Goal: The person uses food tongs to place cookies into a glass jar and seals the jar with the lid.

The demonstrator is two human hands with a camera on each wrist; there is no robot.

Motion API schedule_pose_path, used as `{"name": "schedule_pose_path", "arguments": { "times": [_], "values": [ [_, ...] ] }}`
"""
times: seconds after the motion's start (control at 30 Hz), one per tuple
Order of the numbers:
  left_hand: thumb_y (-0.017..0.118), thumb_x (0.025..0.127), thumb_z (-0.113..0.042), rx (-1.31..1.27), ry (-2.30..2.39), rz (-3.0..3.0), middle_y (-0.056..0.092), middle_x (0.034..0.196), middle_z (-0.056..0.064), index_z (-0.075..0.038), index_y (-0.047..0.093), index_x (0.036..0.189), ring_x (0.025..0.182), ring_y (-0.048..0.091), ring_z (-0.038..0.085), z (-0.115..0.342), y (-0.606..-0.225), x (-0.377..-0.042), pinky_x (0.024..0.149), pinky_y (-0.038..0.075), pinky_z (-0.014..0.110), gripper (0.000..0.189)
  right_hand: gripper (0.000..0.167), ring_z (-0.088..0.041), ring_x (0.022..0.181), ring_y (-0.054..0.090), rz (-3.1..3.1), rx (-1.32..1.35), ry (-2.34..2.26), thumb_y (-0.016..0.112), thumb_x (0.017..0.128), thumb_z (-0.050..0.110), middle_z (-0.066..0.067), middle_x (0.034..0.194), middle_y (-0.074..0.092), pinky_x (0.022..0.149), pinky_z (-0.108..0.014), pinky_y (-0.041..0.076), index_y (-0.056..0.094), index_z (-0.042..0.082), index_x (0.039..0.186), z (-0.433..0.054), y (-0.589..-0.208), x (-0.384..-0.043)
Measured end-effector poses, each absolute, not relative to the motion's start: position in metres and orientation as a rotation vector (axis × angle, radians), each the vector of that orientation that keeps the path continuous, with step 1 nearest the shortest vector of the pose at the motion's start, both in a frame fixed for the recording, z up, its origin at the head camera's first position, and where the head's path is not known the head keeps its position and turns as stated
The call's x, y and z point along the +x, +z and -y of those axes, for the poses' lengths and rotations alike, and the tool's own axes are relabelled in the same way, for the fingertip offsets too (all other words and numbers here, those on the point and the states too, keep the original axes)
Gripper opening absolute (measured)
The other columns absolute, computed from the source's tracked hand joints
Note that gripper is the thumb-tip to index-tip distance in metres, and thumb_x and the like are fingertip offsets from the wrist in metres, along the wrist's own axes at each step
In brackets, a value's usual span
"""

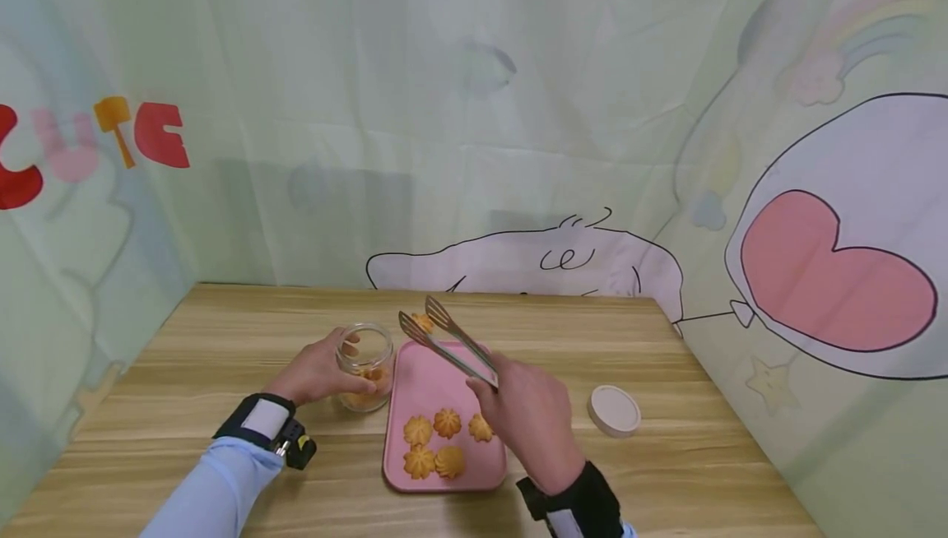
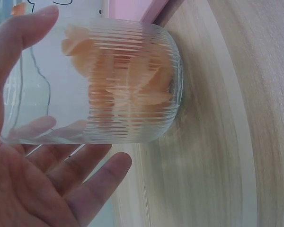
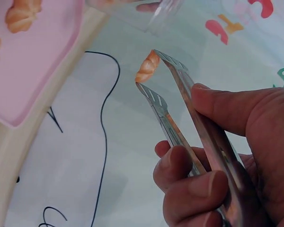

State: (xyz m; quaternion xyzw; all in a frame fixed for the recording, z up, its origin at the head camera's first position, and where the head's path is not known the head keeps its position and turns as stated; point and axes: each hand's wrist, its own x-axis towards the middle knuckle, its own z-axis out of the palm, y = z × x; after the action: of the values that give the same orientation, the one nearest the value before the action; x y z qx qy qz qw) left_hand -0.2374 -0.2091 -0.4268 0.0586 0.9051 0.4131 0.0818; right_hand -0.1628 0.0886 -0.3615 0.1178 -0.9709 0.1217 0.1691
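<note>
My left hand holds an upright glass jar, thumb on the near side and fingers round the far side. Orange-brown cookies lie in the lower part of the jar, whose mouth is uncovered. With my right hand I grip metal tongs with slotted ends. One ridged cookie is pinched between the tong tips, up in the air beyond the tray and to the right of the jar. Several flower-shaped cookies sit on the near half of a pink tray.
A round white lid lies on the wooden table, right of my right hand. The jar stands close beside the tray's left edge. A printed cloth backdrop rises behind the table and along both sides.
</note>
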Motion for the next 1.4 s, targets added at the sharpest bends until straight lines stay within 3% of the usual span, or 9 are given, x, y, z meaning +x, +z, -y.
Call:
{"name": "schedule_pose_path", "arguments": {
  "times": [0.23,0.5,0.63,0.9,1.07,1.2,1.4],
  "values": [
    [0.098,0.076,-0.033,0.179,1.237,-2.701,0.057,0.141,0.031,0.004,0.045,0.147,0.125,0.059,0.048,0.210,-0.427,-0.237,0.103,0.049,0.065,0.095,0.043,-0.010,0.053,0.048,2.727,0.383,0.354,0.084,0.092,0.037,0.001,0.071,0.067,0.044,-0.028,0.037,0.078,0.012,0.126,-0.079,-0.354,-0.163],
    [0.097,0.077,-0.034,0.186,1.230,-2.697,0.057,0.142,0.032,0.004,0.044,0.149,0.125,0.059,0.047,0.210,-0.426,-0.237,0.104,0.048,0.065,0.097,0.044,-0.009,0.051,0.046,2.736,0.428,0.323,0.082,0.094,0.040,0.008,0.062,0.054,0.043,-0.025,0.034,0.077,0.009,0.124,-0.067,-0.349,-0.162],
    [0.097,0.078,-0.035,0.188,1.221,-2.692,0.056,0.143,0.032,0.004,0.044,0.149,0.126,0.058,0.047,0.210,-0.424,-0.236,0.104,0.048,0.065,0.097,0.043,-0.008,0.050,0.047,2.726,0.438,0.323,0.083,0.093,0.040,0.008,0.062,0.055,0.043,-0.025,0.034,0.077,0.009,0.121,-0.061,-0.348,-0.162],
    [0.096,0.079,-0.034,0.180,1.242,-2.676,0.057,0.143,0.032,0.004,0.043,0.150,0.125,0.059,0.048,0.210,-0.424,-0.235,0.104,0.048,0.065,0.097,0.044,-0.011,0.054,0.053,2.726,0.495,0.284,0.083,0.093,0.041,0.000,0.076,0.069,0.044,-0.026,0.039,0.078,0.009,0.122,-0.051,-0.348,-0.161],
    [0.096,0.079,-0.034,0.197,1.232,-2.686,0.056,0.144,0.033,0.004,0.033,0.158,0.130,0.056,0.052,0.211,-0.425,-0.234,0.106,0.045,0.070,0.107,0.042,-0.010,0.052,0.049,2.745,0.544,0.244,0.082,0.093,0.042,0.000,0.074,0.066,0.043,-0.026,0.039,0.077,0.008,0.118,-0.046,-0.348,-0.159],
    [0.096,0.080,-0.030,0.215,1.255,-2.689,0.052,0.149,0.035,0.002,0.035,0.159,0.136,0.050,0.056,0.211,-0.427,-0.233,0.110,0.039,0.073,0.105,0.041,-0.011,0.053,0.049,2.772,0.576,0.225,0.080,0.095,0.043,0.000,0.075,0.067,0.045,-0.026,0.040,0.075,0.007,0.113,-0.043,-0.348,-0.158],
    [0.096,0.080,-0.031,0.203,1.241,-2.696,0.058,0.141,0.034,0.005,0.033,0.158,0.127,0.058,0.050,0.212,-0.427,-0.235,0.107,0.046,0.068,0.106,0.045,-0.012,0.055,0.056,2.789,0.530,0.283,0.081,0.095,0.040,-0.005,0.085,0.074,0.045,-0.028,0.045,0.075,0.006,0.125,-0.043,-0.346,-0.158]
  ]
}}
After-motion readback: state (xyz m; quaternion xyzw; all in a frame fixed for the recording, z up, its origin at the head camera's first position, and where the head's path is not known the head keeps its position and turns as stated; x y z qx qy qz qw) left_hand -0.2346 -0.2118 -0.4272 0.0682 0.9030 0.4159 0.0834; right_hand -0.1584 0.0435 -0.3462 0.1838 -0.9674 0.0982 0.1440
